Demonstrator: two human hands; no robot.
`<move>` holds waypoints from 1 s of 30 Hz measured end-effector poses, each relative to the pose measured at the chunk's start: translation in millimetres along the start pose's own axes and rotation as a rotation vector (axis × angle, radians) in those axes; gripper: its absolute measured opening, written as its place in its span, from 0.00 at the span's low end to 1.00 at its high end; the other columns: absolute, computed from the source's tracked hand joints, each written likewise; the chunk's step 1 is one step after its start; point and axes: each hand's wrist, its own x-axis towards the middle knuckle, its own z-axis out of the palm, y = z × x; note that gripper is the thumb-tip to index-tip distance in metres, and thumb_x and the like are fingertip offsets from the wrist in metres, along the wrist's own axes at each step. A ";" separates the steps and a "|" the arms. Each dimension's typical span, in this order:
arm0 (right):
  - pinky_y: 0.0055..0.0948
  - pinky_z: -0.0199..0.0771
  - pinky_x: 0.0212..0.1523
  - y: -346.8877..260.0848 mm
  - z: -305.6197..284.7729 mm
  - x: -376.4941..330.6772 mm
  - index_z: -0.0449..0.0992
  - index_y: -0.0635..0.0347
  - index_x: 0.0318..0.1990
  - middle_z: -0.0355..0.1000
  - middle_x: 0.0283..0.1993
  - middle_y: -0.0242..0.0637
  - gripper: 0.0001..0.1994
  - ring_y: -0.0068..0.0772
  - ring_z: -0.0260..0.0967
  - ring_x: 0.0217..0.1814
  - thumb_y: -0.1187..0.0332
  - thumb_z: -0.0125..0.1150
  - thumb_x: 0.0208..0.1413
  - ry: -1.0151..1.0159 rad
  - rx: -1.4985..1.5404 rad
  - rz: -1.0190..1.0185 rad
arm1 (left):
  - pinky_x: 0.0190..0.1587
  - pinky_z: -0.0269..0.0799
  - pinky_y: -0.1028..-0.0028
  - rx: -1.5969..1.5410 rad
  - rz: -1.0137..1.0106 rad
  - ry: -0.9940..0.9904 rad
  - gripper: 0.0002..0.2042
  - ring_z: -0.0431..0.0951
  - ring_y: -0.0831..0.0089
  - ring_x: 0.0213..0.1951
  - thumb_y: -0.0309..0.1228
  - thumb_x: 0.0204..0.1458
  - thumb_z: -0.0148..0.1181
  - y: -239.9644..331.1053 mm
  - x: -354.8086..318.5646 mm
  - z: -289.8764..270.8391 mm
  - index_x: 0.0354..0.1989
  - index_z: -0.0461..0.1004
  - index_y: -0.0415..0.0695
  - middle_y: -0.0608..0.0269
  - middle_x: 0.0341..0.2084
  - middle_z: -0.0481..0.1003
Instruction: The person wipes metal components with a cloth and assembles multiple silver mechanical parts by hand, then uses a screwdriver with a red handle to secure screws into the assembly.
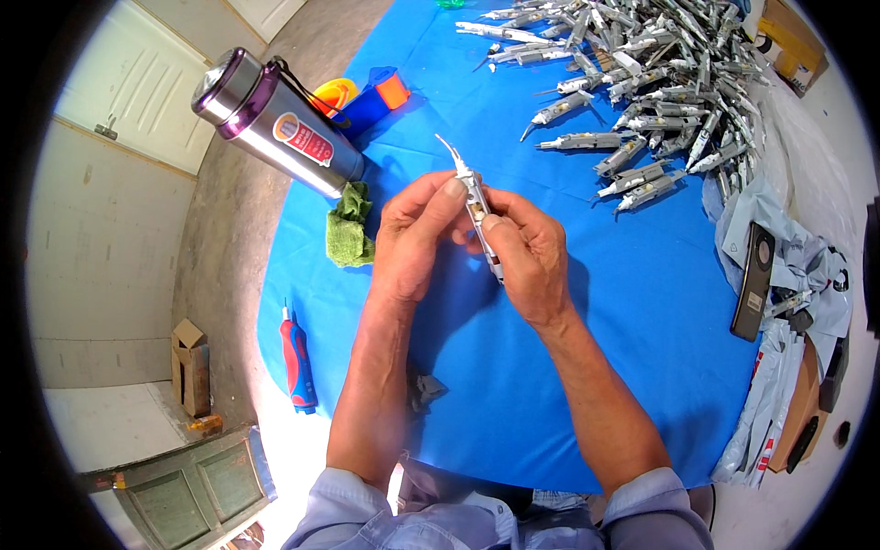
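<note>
Blue-covered tabletop point(587, 367) fills the middle. At its far left stands a steel flask point(275, 124) with a purple collar, tilted in the wide lens. Just beside its base lies a crumpled green cloth point(348, 227). Behind it, an orange and blue object point(376, 92), too partly hidden to name. At the near left edge lies a red and blue screwdriver point(298, 362). Far right: a big heap of grey pen-shaped tools point(660, 82), spilling towards the centre. On the right edge, grey plastic bags point(788, 275) with a dark flat device point(753, 280) on top.
</note>
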 end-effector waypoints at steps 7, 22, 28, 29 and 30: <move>0.20 0.74 0.35 7.4 5.9 -0.3 0.78 0.71 0.56 0.79 0.36 0.32 0.14 0.17 0.73 0.35 0.73 0.58 0.68 0.026 0.037 -0.024 | 0.33 0.72 0.76 0.028 0.025 0.010 0.13 0.74 0.80 0.30 0.35 0.69 0.60 -1.5 0.8 -0.1 0.50 0.83 0.38 0.67 0.29 0.79; 0.22 0.73 0.33 -2.4 3.2 -1.6 0.80 0.68 0.59 0.76 0.33 0.30 0.17 0.17 0.70 0.33 0.68 0.53 0.72 0.010 -0.168 -0.035 | 0.36 0.72 0.78 0.057 0.027 -0.015 0.11 0.78 0.82 0.33 0.36 0.68 0.63 -4.5 2.1 -6.1 0.48 0.84 0.42 0.70 0.32 0.82; 0.22 0.73 0.34 -0.9 3.7 -2.7 0.79 0.68 0.61 0.76 0.33 0.30 0.18 0.18 0.70 0.33 0.66 0.50 0.75 0.022 -0.110 -0.015 | 0.35 0.72 0.77 0.070 0.054 -0.029 0.11 0.76 0.82 0.31 0.36 0.68 0.62 -3.5 0.7 -5.1 0.47 0.84 0.41 0.69 0.31 0.81; 0.22 0.73 0.34 -1.1 3.5 -2.7 0.79 0.68 0.60 0.76 0.33 0.30 0.18 0.18 0.70 0.33 0.65 0.49 0.75 0.020 -0.110 -0.016 | 0.35 0.72 0.77 0.071 0.057 -0.029 0.11 0.75 0.81 0.30 0.36 0.68 0.62 -3.4 0.7 -4.8 0.47 0.83 0.41 0.69 0.31 0.81; 0.22 0.73 0.34 -0.6 2.9 -2.6 0.80 0.68 0.60 0.76 0.33 0.30 0.18 0.18 0.70 0.33 0.65 0.49 0.75 0.018 -0.112 -0.023 | 0.34 0.72 0.77 0.071 0.060 -0.030 0.11 0.75 0.81 0.30 0.36 0.68 0.62 -3.3 1.0 -4.1 0.47 0.83 0.41 0.68 0.30 0.81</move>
